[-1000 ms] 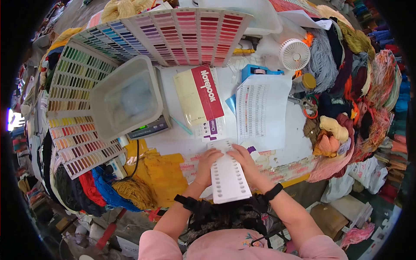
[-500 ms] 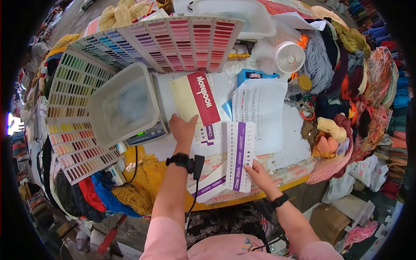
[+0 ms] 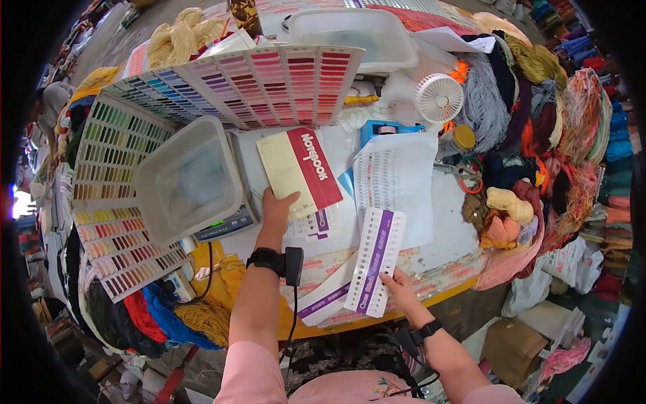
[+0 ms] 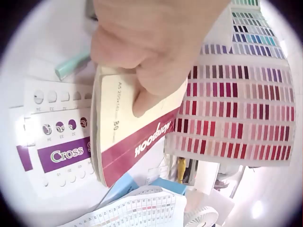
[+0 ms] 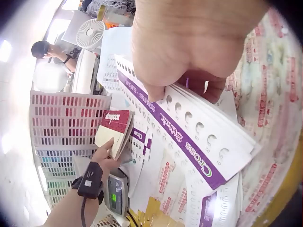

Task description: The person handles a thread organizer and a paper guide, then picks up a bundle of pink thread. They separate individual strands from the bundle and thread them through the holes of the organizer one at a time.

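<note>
The left hand (image 3: 276, 210) grips the lower left edge of the cream and red notebook (image 3: 301, 172), thumb on its cover; in the left wrist view the notebook (image 4: 137, 127) is tilted up under the hand (image 4: 151, 47). Below it lie punched cards with a purple band (image 4: 66, 153). Pinched by its edge, a stack of white punched cards with a purple "Cross Stitch" band (image 3: 374, 262) is in the right hand (image 3: 402, 291). More such cards (image 3: 326, 301) lie beneath at the table's front edge. In the right wrist view the stack (image 5: 189, 127) is fanned slightly.
Left of the notebook, a translucent tub (image 3: 192, 178) sits on a scale (image 3: 232, 225), before a standing thread colour chart (image 3: 121, 141). A printed sheet (image 3: 410, 182), blue tape dispenser (image 3: 377, 128), small fan (image 3: 439, 97), scissors (image 3: 454, 170) and yarn heaps (image 3: 505, 209) are on the right.
The hands have parted from the punched cards held upright between them. The left hand moved to the notebook and has lifted its near edge; the right swung the card stack to the right, purple band up.
</note>
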Demonstrator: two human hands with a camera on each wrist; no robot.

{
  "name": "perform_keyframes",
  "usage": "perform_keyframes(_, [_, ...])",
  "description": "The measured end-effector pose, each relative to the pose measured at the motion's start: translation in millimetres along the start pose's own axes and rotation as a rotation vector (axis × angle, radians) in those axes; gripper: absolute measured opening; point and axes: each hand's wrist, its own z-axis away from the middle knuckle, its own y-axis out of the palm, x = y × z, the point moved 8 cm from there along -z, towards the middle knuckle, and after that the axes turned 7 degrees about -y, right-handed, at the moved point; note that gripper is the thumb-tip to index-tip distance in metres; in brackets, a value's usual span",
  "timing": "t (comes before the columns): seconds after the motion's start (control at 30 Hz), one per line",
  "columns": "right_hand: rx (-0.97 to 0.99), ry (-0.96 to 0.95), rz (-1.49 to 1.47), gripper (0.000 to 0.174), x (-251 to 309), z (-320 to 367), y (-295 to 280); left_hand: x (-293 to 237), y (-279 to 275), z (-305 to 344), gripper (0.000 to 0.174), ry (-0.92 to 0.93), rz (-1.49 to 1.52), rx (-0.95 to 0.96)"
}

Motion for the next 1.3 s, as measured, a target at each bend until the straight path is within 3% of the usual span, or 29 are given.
perform_keyframes(0.13, [-0.043, 0.030, -0.015, 0.024, -4, -1, -15, 17, -5, 35, 0.049, -0.070, 0.319, 0.272])
perform_keyframes(0.23, [-0.029, 0.021, -0.027, 0.025, -1, -2, -16, 43, -30, 83, 0.053, -0.123, 0.401, 0.307])
perform_keyframes(0.33, [0.014, 0.029, 0.006, 0.026, 5, -8, -10, 71, -73, 131, 0.060, -0.220, 0.288, 0.254])
perform_keyframes(0.47, [0.106, 0.052, 0.172, 0.025, 22, -26, 13, 102, -127, 179, 0.057, -0.289, 0.142, 0.068])
perform_keyframes(0.63, [0.182, 0.054, 0.174, 0.025, 37, -64, 51, 127, -168, 196, 0.053, -0.214, -0.052, -0.026])
perform_keyframes(0.73, [0.215, 0.002, 0.175, 0.024, 50, -95, 79, 131, -175, 197, 0.051, -0.303, -0.138, -0.182])
perform_keyframes(0.83, [0.257, 0.007, 0.222, 0.019, 60, -120, 96, 152, -181, 189, 0.049, -0.241, -0.117, -0.200])
perform_keyframes(0.93, [0.266, 0.029, 0.242, 0.016, 62, -134, 108, 152, -190, 187, 0.043, -0.069, -0.358, -0.306])
perform_keyframes(0.97, [0.260, 0.033, 0.247, 0.015, 61, -137, 108, 147, -196, 192, 0.041, -0.011, -0.559, -0.416])
perform_keyframes(1.03, [0.255, 0.025, 0.244, 0.016, 60, -138, 110, 114, -184, 206, 0.037, 0.109, -0.962, -0.626])
perform_keyframes(1.13, [0.245, 0.021, 0.221, 0.016, 59, -141, 109, 66, -146, 204, 0.028, 0.380, -0.815, -0.540])
perform_keyframes(1.2, [0.241, 0.035, 0.179, 0.018, 57, -144, 110, 63, -111, 178, 0.020, 0.249, -0.368, -0.257])
perform_keyframes(1.23, [0.240, 0.042, 0.174, 0.019, 56, -148, 112, 61, -93, 164, 0.015, 0.350, -0.333, -0.195])
perform_keyframes(1.3, [0.232, 0.053, 0.168, 0.022, 60, -160, 115, 21, -53, 139, 0.017, 0.372, -0.370, -0.133])
